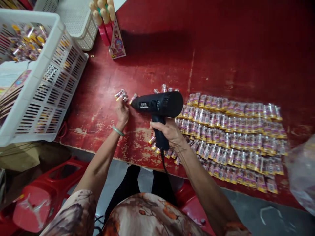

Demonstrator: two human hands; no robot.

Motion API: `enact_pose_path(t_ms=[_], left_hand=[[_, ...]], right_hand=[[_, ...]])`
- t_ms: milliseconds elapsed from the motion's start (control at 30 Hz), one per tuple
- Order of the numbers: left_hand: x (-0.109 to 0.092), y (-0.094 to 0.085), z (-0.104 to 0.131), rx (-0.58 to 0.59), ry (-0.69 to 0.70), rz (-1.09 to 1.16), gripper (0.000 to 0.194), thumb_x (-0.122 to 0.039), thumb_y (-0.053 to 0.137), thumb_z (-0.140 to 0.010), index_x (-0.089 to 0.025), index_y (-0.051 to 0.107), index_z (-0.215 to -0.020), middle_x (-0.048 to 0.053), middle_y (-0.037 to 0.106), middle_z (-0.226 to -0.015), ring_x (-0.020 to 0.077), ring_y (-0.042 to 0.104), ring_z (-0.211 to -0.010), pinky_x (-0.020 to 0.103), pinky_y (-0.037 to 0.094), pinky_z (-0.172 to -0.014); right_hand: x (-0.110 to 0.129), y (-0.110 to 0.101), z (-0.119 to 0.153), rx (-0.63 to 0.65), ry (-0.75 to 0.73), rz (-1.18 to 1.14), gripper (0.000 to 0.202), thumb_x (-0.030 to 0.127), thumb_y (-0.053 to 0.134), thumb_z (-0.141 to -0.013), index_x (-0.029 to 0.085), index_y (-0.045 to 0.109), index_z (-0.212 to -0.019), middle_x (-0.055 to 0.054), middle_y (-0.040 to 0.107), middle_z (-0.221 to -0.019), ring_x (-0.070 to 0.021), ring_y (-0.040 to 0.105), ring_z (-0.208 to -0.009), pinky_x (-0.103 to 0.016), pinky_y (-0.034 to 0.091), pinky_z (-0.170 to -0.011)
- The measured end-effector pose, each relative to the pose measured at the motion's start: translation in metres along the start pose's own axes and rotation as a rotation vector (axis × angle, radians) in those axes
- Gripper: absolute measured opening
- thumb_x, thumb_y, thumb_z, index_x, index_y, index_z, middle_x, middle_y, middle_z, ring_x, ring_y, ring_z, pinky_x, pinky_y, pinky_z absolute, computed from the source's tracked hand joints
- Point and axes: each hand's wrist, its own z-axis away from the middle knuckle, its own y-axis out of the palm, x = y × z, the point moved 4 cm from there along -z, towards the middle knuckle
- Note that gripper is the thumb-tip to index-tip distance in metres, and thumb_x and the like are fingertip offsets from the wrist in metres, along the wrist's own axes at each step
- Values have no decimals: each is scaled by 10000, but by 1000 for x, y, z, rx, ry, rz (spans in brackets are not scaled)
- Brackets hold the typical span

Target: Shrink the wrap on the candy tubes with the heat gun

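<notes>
My right hand [169,131] is wrapped around the handle of a black hair dryer [157,105], its nozzle pointing left. Just beyond the nozzle, my left hand [123,113], with a green bangle on the wrist, has its fingers closed on a few small clear-wrapped tubes [121,95]. Another wrapped tube [133,99] lies by the nozzle tip, partly hidden by it. To the right, many similar tubes [228,124] with purple and yellow labels lie in several rows. Some of them are hidden behind the dryer and my right arm.
A white plastic crate [56,78] on the left holds more wrapped tubes. Behind it stands another white basket [86,36]. A display box [118,46] with skin-toned pieces is at the back of the red table [157,65]. A clear plastic bag [302,173] sits at the right edge.
</notes>
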Motion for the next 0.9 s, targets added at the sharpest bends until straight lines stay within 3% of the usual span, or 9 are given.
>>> enact_pose_path(t_ms=[100,200,333,400,500,567,633,733,900], left_hand=[[13,-12,7,-21,-119,24,350,-268,372,-996,-178,605,-1241,130,716,-1131,229,690,-1016,397,525,-965],[10,-18,11,-20,-158,8,335,-259,374,-985,-165,631,-1179,147,719,-1106,257,689,-996,437,531,-950],[-36,-7,5,-16,16,-1,374,-274,350,-999,-169,599,-1258,167,669,-1238,272,633,-1153,454,487,-1044],[-77,16,-4,80,194,-18,394,-298,358,-1003,-159,596,-1284,168,647,-1287,271,579,-1252,453,431,-1123],[-147,71,-18,297,460,-41,439,-346,383,-1008,-160,574,-1357,154,563,-1436,273,427,-1425,472,318,-1216],[-183,108,-27,445,557,-75,450,-377,379,-1015,-202,577,-1380,133,480,-1528,289,333,-1489,536,245,-1238],[-202,137,-33,593,621,-128,439,-390,373,-1018,-237,619,-1347,120,450,-1554,316,305,-1500,608,193,-1231],[-196,151,-41,710,702,-195,433,-381,391,-1008,-243,640,-1334,123,454,-1548,341,296,-1499,653,130,-1226],[-146,113,-54,701,748,-227,475,-364,358,-1003,-237,560,-1414,115,487,-1524,332,334,-1476,657,97,-1227]], right_hand=[[4,-6,1,-78,-43,-18,409,540,829,-618,181,654,-704,10,597,-548,-134,534,-403,-227,441,-341],[14,-26,13,-166,-116,-43,385,527,814,-661,178,659,-710,5,600,-548,-139,542,-413,-239,468,-360],[26,-68,41,-264,-130,-54,355,487,832,-673,180,682,-769,3,624,-574,-147,543,-416,-256,478,-361],[33,-95,57,-394,-194,-62,349,447,861,-647,186,691,-804,5,650,-628,-140,551,-436,-250,482,-368],[38,-127,76,-590,-268,-67,361,433,878,-615,182,691,-793,5,660,-674,-131,561,-461,-234,478,-366],[35,-137,82,-621,-237,-91,383,459,878,-603,173,694,-779,-2,654,-671,-137,567,-468,-236,474,-353],[31,-139,84,-592,-182,-110,403,484,873,-603,167,700,-782,-5,639,-645,-142,563,-459,-245,476,-350],[28,-138,79,-567,-160,-92,405,486,873,-599,170,695,-780,-7,629,-629,-146,563,-461,-252,477,-368],[28,-124,51,-488,-185,-41,372,503,843,-636,189,670,-736,7,592,-578,-148,532,-450,-275,456,-401]])
